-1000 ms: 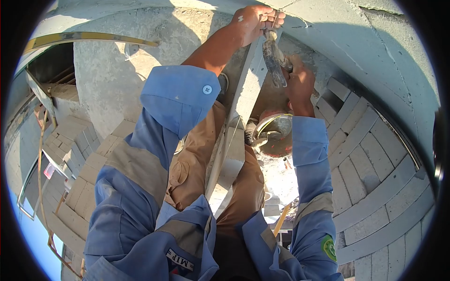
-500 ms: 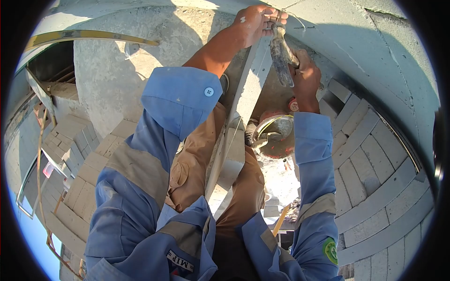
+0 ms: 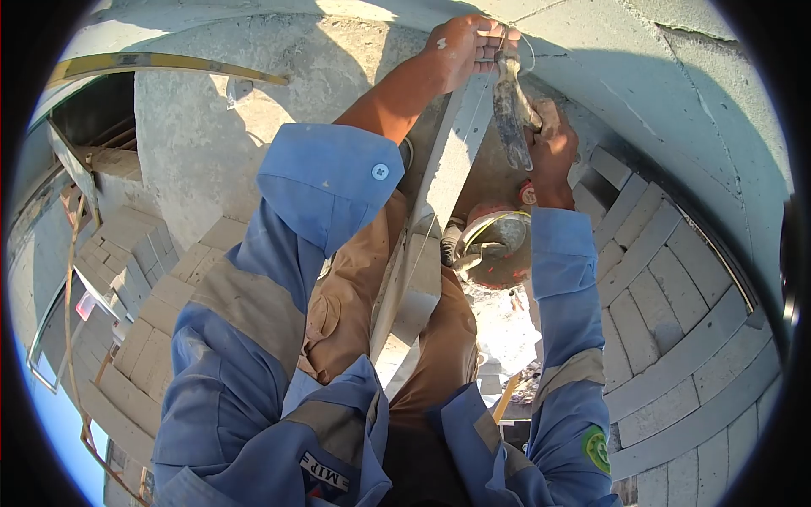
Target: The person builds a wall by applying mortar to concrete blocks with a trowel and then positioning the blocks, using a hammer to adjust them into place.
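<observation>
My left hand (image 3: 465, 52) is against the grey wall at the top, fingers curled around a thin nail (image 3: 504, 37). A loose loop of string (image 3: 531, 52) hangs beside these fingers. Just below and to the right, my right hand (image 3: 553, 139) grips a mortar-crusted brick hammer (image 3: 512, 110); its long head reaches up close to my left fingertips. A narrow course of grey blocks (image 3: 448, 169) runs from the wall down between my legs, with a thin line along it. Part of the hammer handle is hidden in my right fist.
A bucket (image 3: 528, 253) with a mortar-covered trowel (image 3: 478, 253) stands right of the block course. Stacked grey blocks (image 3: 667, 296) fill the right side, and more blocks (image 3: 148, 346) lie left. A yellow level (image 3: 160, 61) leans at upper left.
The hammer has dropped slightly and moved a little right with my right hand. My left hand has shifted slightly down, and the string loop beside it now stands out more.
</observation>
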Available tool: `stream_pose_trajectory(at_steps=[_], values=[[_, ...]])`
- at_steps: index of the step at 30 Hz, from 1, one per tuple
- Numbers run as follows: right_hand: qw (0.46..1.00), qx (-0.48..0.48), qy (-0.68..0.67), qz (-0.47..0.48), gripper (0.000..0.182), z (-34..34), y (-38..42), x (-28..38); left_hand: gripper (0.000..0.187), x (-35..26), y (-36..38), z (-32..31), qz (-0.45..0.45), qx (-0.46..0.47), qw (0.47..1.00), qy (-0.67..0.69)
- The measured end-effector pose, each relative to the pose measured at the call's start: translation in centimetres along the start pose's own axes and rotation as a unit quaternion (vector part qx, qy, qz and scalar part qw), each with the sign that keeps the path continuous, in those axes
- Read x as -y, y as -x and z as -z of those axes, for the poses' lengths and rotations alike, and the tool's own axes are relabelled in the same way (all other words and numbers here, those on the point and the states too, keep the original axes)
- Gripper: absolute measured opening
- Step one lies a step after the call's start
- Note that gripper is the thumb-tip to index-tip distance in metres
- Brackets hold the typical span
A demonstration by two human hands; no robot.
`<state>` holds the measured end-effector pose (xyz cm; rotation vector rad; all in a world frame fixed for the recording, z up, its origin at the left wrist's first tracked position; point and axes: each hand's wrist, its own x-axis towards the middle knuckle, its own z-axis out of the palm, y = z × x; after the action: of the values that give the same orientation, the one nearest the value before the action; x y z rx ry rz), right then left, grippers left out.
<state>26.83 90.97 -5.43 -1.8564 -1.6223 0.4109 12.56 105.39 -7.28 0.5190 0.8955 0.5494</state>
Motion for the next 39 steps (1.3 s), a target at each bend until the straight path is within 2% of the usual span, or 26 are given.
stream_pose_trajectory(at_steps=[2,5,7,10,11,14,15,16,17,19,20,22,23,24,25,26,27,28,30,34,36,37,39], values=[[0.999,0.026,-0.006,-0.022,0.028,0.1,0.4,0.1,0.029,-0.2,0.0,0.4,0.007,0.006,1.0,-0.004],[0.996,0.055,0.07,0.011,0.03,0.1,-0.6,0.1,0.031,-0.1,0.1,-0.1,0.001,0.017,1.0,0.005],[0.994,0.026,-0.109,-0.004,0.031,0.3,0.2,0.6,0.034,0.0,0.6,0.5,0.001,0.026,1.0,-0.005],[0.993,0.026,-0.104,-0.058,0.03,0.0,-0.3,0.6,0.036,0.6,0.6,0.7,-0.017,0.019,1.0,-0.016],[0.997,0.05,0.032,-0.045,0.027,0.0,-0.5,0.4,0.041,0.8,0.3,1.1,-0.014,0.041,0.999,-0.014],[0.997,0.05,0.043,-0.039,0.025,0.4,2.5,-0.5,0.048,1.2,2.4,1.7,-0.033,0.054,0.997,-0.035],[0.988,-0.005,-0.149,-0.034,0.016,-0.7,4.5,-1.4,0.054,2.1,3.4,2.5,-0.031,0.05,0.997,-0.039],[0.987,0.011,-0.153,-0.053,0.016,-0.2,6.6,-0.6,0.054,3.3,4.9,3.1,-0.01,0.038,0.999,-0.032],[0.978,0.039,-0.138,-0.149,0.019,0.4,9.0,0.6,0.057,4.4,6.6,3.7,0.029,0.017,0.997,-0.068],[0.941,0.111,-0.117,-0.299,0.032,1.8,12.8,2.0,0.066,6.7,10.2,4.6,0.11,-0.013,0.986,-0.129],[0.939,0.114,-0.119,-0.302,0.032,2.5,14.8,2.3,0.066,7.9,12.9,4.8,0.156,-0.024,0.978,-0.137],[0.848,0.207,0.013,-0.488,0.043,2.5,19.5,1.7,0.067,12.1,17.0,6.6,0.219,-0.041,0.962,-0.158],[0.862,0.21,0.006,-0.462,0.046,2.2,23.6,-0.4,0.067,12.2,20.8,6.3,0.218,-0.024,0.962,-0.16],[0.874,0.215,-0.002,-0.437,0.048,2.3,27.7,-2.2,0.066,14.4,22.9,6.6,0.266,-0.071,0.942,-0.191],[0.812,0.252,0.012,-0.526,0.045,3.2,30.2,-2.2,0.063,16.2,25.8,6.9,0.279,-0.103,0.939,-0.172],[0.74,0.286,0.026,-0.608,0.042,4.5,32.7,-1.9,0.059,19.1,29.1,8.6,0.22,-0.078,0.952,-0.196],[0.717,0.279,-0.025,-0.638,0.045,5.5,36.9,-2.8,0.056,21.0,31.7,9.5,0.159,-0.053,0.961,-0.22],[0.69,0.27,-0.075,-0.667,0.048,6.8,41.0,-3.4,0.056,20.8,33.9,8.2,0.16,-0.053,0.96,-0.223],[0.656,0.241,-0.097,-0.709,0.04,10.4,46.0,-2.3,0.039,20.3,37.1,5.7,0.186,-0.106,0.946,-0.245],[0.617,0.238,-0.068,-0.747,0.037,17.2,49.8,1.5,0.034,22.9,39.5,5.7,0.162,-0.134,0.938,-0.274],[0.609,0.236,-0.063,-0.755,0.03,19.2,50.4,3.4,0.032,23.6,38.7,6.9,0.202,-0.168,0.951,-0.162],[0.61,0.237,-0.06,-0.754,0.03,19.9,50.4,4.4,0.032,23.6,38.0,7.6,0.202,-0.164,0.953,-0.155],[0.608,0.241,-0.072,-0.753,0.031,20.9,49.2,6.9,0.031,23.0,36.4,9.2,0.102,-0.299,0.948,-0.026]])
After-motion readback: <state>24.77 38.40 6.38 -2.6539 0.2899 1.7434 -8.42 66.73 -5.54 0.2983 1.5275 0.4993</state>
